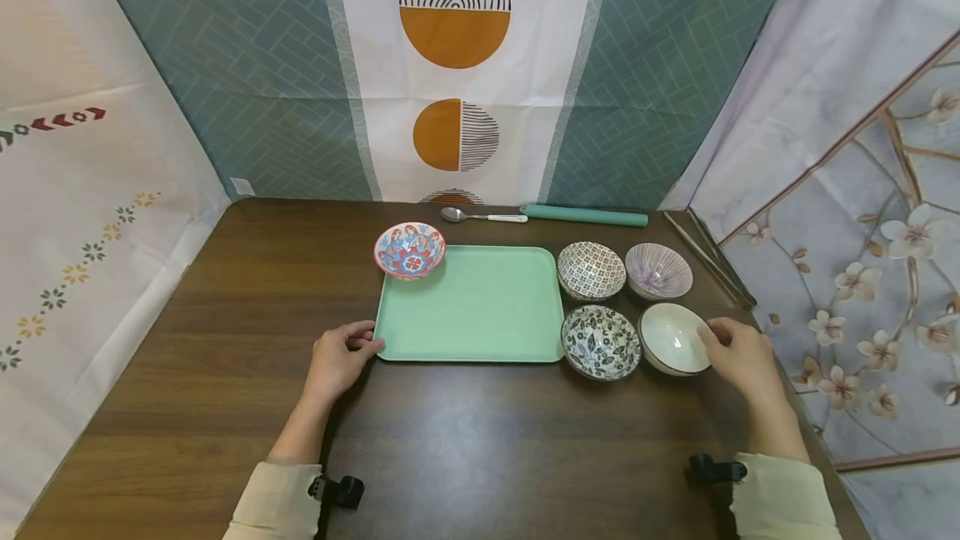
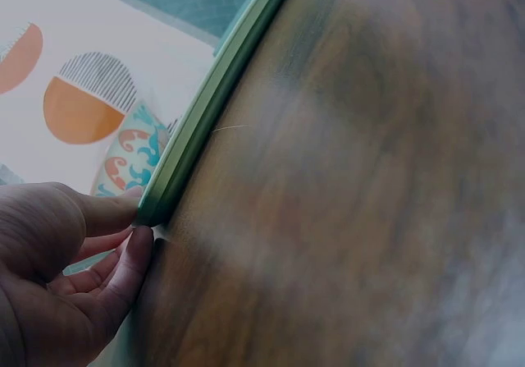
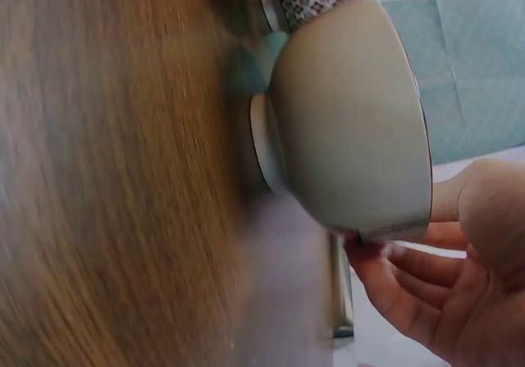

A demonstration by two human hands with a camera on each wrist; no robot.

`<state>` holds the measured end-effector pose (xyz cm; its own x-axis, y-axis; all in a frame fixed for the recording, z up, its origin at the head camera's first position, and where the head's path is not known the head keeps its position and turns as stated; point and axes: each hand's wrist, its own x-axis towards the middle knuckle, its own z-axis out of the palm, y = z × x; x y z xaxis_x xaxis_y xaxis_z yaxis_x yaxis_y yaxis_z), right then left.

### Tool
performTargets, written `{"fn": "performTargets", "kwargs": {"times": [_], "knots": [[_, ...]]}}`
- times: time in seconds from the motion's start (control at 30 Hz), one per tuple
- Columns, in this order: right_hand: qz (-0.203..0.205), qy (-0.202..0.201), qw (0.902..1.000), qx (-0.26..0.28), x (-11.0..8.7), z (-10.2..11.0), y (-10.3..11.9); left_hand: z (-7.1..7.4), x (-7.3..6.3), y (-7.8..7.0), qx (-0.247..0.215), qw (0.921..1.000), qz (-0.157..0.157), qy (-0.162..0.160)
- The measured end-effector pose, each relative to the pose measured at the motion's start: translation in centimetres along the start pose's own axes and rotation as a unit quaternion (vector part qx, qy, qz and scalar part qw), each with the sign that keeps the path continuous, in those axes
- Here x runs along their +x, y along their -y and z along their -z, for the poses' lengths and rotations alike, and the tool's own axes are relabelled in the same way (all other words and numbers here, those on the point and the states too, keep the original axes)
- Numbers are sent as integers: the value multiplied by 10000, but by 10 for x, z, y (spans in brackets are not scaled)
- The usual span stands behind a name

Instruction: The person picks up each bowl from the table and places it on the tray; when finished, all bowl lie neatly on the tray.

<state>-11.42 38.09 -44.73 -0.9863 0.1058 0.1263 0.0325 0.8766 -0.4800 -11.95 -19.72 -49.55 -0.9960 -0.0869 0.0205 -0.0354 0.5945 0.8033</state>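
Note:
With thumb and fingers my left hand pinches the near left corner of the green tray; the left wrist view shows the tray's edge between thumb and fingertips. My right hand grips the right side of a plain white bowl, thumb over its rim and fingers on the outside, as the right wrist view shows the bowl's outer wall. A red and blue patterned bowl sits over the tray's far left corner. Just left of the white bowl is a black floral bowl.
Behind these stand a brown-patterned bowl and a purple-striped bowl. A spoon and a teal stick-shaped case lie along the table's back edge. Metal chopsticks lie at the right edge. Cloth hangings surround the table.

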Motion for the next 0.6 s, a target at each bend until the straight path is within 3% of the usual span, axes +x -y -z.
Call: {"fn": "performTargets", "kwargs": {"times": [0.27,0.6], "knots": [[110,718,9974,-13,-1,6,-7,-1,-2,0,49,10000,6,-40],[-39,456,9976,517,1,16,-6,-2,-4,-1,77,9999,-16,-112]]}}
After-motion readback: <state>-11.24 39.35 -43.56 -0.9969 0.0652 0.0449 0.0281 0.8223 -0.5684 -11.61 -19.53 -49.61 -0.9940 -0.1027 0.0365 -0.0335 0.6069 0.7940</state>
